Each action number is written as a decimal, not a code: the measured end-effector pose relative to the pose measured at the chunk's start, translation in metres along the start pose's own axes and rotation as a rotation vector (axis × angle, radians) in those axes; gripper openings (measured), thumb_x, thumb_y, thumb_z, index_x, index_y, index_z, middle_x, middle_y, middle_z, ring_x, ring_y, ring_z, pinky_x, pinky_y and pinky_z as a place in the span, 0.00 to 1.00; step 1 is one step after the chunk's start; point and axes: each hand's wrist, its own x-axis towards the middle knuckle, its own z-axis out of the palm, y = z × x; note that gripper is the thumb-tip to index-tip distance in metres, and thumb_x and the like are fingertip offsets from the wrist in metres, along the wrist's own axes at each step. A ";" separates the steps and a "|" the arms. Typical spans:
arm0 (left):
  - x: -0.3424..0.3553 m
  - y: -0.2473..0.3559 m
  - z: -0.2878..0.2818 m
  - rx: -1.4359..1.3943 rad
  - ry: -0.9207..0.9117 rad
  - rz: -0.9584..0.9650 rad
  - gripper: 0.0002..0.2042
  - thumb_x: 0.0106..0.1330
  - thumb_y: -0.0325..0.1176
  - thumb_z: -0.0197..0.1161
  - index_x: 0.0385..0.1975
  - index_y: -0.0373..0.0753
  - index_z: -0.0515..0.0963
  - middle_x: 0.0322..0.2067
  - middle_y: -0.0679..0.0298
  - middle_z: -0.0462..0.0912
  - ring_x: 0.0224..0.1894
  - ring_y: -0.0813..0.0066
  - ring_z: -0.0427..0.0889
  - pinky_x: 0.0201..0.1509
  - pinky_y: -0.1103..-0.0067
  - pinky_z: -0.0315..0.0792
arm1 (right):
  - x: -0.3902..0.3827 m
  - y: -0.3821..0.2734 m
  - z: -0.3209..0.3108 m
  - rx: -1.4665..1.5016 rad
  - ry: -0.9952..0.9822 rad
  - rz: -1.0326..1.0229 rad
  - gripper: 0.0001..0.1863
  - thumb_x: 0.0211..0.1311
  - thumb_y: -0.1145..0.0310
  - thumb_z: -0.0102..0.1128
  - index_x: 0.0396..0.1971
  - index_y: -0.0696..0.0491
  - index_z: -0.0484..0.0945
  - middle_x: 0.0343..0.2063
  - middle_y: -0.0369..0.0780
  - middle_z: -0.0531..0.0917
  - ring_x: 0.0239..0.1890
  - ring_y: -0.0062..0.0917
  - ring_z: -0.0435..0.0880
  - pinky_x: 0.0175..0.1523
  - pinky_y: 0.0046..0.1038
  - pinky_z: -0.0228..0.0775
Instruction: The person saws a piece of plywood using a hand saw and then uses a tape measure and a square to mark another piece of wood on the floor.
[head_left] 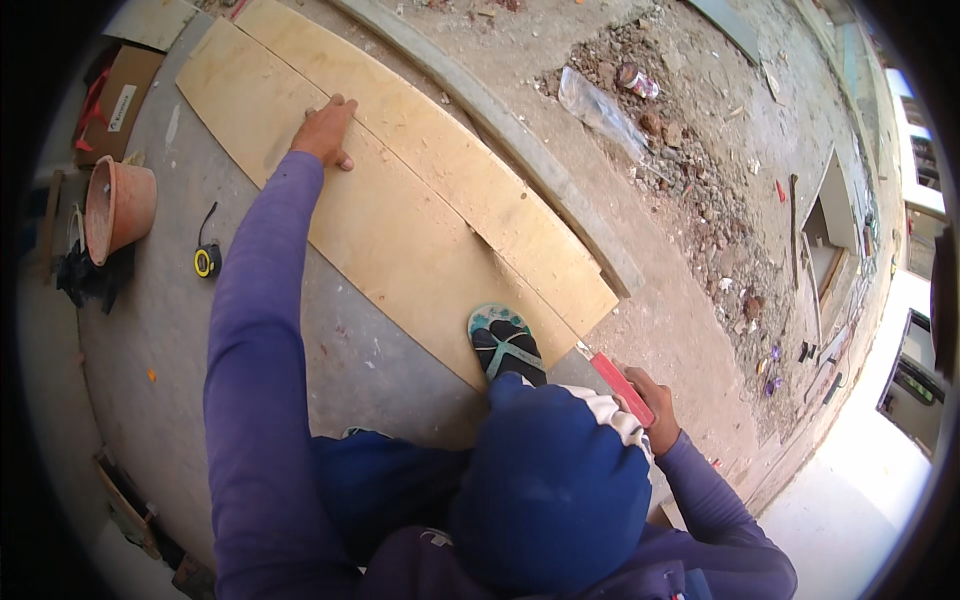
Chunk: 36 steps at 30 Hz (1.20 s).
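A pale plywood sheet (370, 250) lies on the ground, with a long narrow gap or cut line running lengthwise and light dust along it. My left hand (328, 132) presses on its far part, fingers spread beside the line. At the near right end, my right hand (656, 405) is closed around a red straight-edged tool (622, 388); its exact kind does not show. The tool's far end is close to the sheet's near corner, by the line. A foot in a patterned flip-flop (505, 345) rests on the sheet. Dark blue cloth hides part of the area beside my right hand.
A tape measure (207, 260), an orange-brown bucket (122, 208) and a cardboard box (118, 100) are on the left. A raised concrete edge (520, 160) runs along the sheet's right side. Beyond it are rubble (690, 190) and a clear plastic bottle (600, 108).
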 end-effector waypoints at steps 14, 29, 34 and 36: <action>-0.053 0.048 -0.002 0.137 0.066 -0.161 0.49 0.57 0.40 0.84 0.78 0.44 0.61 0.80 0.52 0.60 0.77 0.34 0.66 0.74 0.50 0.74 | 0.074 0.007 0.055 0.009 0.107 -0.202 0.18 0.71 0.65 0.68 0.55 0.60 0.81 0.30 0.51 0.88 0.32 0.35 0.94 0.38 0.32 0.81; -0.240 0.101 0.177 -0.269 0.452 -0.388 0.39 0.82 0.52 0.53 0.84 0.37 0.48 0.83 0.37 0.42 0.85 0.34 0.42 0.84 0.40 0.39 | 0.069 -0.006 0.091 -0.016 0.223 -0.324 0.18 0.76 0.63 0.64 0.55 0.62 0.81 0.36 0.47 0.86 0.39 0.28 0.88 0.46 0.30 0.79; -0.189 0.047 0.170 -0.299 0.496 -0.376 0.37 0.83 0.51 0.50 0.85 0.39 0.49 0.83 0.37 0.44 0.85 0.35 0.43 0.86 0.46 0.40 | 0.131 -0.044 0.115 0.016 0.247 -0.332 0.18 0.78 0.60 0.64 0.52 0.61 0.81 0.33 0.45 0.85 0.36 0.25 0.85 0.44 0.30 0.77; -0.169 0.005 0.157 -0.305 0.490 -0.390 0.37 0.83 0.51 0.51 0.85 0.40 0.49 0.84 0.39 0.44 0.85 0.35 0.43 0.87 0.47 0.40 | 0.162 -0.064 0.132 0.027 0.255 -0.372 0.18 0.77 0.59 0.65 0.50 0.60 0.82 0.32 0.45 0.85 0.34 0.26 0.84 0.42 0.30 0.77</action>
